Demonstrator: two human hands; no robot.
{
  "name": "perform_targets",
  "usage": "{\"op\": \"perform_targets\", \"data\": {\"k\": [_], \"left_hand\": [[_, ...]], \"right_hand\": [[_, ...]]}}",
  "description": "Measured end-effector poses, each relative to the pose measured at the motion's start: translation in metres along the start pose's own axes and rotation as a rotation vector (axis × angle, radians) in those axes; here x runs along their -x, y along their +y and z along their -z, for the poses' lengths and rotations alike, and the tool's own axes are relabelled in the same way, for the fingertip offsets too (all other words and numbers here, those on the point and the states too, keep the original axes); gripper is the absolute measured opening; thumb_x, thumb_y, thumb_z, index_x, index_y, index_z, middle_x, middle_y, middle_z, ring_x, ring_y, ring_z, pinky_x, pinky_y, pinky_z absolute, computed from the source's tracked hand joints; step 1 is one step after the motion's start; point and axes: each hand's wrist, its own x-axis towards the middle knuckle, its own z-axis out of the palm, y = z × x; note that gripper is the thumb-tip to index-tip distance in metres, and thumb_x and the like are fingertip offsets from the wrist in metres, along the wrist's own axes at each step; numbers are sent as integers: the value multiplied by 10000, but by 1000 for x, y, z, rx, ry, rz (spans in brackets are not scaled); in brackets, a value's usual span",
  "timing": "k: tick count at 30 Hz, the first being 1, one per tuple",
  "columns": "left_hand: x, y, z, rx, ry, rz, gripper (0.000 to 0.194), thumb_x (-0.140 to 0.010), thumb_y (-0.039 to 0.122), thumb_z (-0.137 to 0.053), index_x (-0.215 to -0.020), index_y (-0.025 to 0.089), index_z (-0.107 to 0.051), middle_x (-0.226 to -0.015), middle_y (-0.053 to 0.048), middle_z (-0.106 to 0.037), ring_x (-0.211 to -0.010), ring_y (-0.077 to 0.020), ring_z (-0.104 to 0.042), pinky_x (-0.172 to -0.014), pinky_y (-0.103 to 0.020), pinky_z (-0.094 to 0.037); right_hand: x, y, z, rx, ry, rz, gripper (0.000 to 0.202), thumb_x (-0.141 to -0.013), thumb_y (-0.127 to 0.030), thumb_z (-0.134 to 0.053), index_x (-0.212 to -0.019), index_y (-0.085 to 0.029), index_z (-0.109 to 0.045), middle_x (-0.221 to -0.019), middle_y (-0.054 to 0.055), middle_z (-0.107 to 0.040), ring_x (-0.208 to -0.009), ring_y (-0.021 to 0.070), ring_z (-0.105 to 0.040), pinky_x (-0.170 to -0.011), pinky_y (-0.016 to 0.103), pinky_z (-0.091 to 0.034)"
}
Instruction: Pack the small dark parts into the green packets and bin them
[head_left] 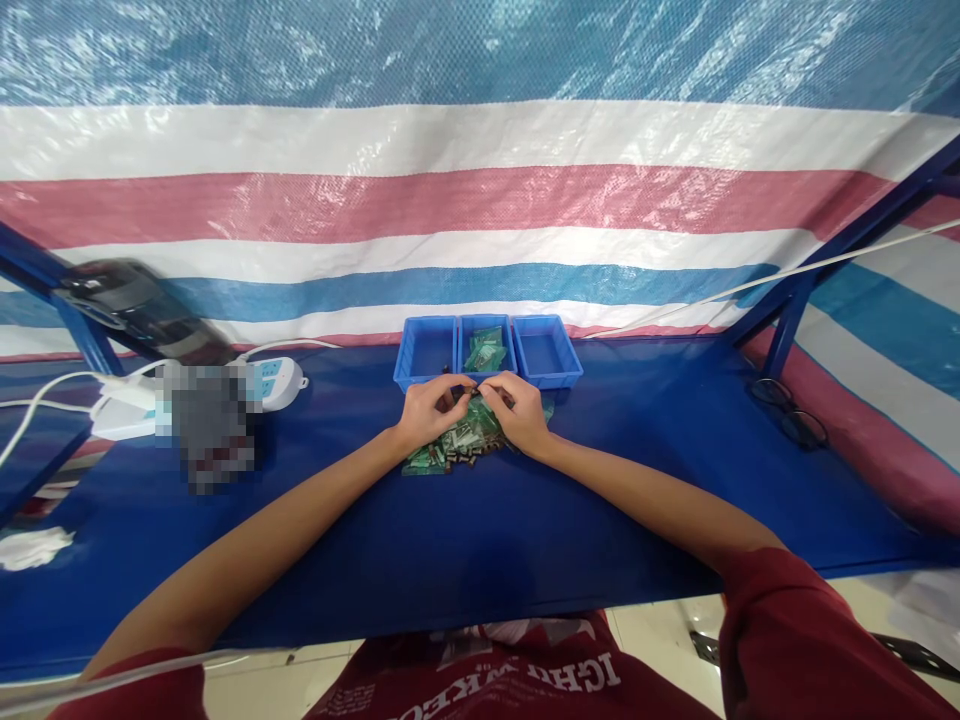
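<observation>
My left hand (427, 412) and my right hand (523, 414) meet above the table, fingertips pinched together on a small dark part (475, 391). Its exact kind is too small to make out. Below them lies a pile of small brownish, cylindrical metal-looking pieces (471, 458). Green-tinted clear plastic bags (424, 464) are mixed into that pile. Just behind my hands three blue bins stand side by side. Green bags lie in the middle bin (487, 321). A few dark bits show near the front of the left bin (406, 350), and the right bin (574, 366) stands beside them.
At the left, a white power strip (283, 382) with cables lies beside a pixelated dark object (214, 425) and a dark bottle (142, 305). Eyeglasses (804, 430) rest on the blue table (637, 540) at the right. A striped tarp (480, 205) hangs behind, between blue frame posts (787, 315).
</observation>
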Motion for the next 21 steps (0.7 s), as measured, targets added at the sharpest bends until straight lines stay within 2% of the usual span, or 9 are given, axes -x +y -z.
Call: {"op": "perform_targets", "data": {"k": [8,12,21], "left_hand": [[1,-2,-1,-8,-3,13,144,-807,189,-561,-928,165,-635,-506,63,-550,-419,-56,-511,-503,-163,-438],[1,-2,0,22,-17,-10,139,-800,185,-555,-917,168,-630,-526,55,-576,-411,-57,-506,-503,-171,-451],[3,-4,-2,84,8,-63,79,-777,142,-564,-854,160,-567,-832,-23,-692,-422,-23,-469,-474,-167,-435]], "right_hand": [[0,0,0,-22,-2,8,251,-935,-337,-459,-815,-181,-614,-725,17,-552,-607,122,-485,-600,258,-398],[0,-1,1,-8,-8,3,251,-936,-338,-456,-824,-182,-618,-737,23,-565,-618,126,-493,-603,259,-402],[1,0,0,-11,0,2,247,-938,-329,-454,-833,-182,-622,-760,30,-582,-631,127,-511,-600,258,-404]]}}
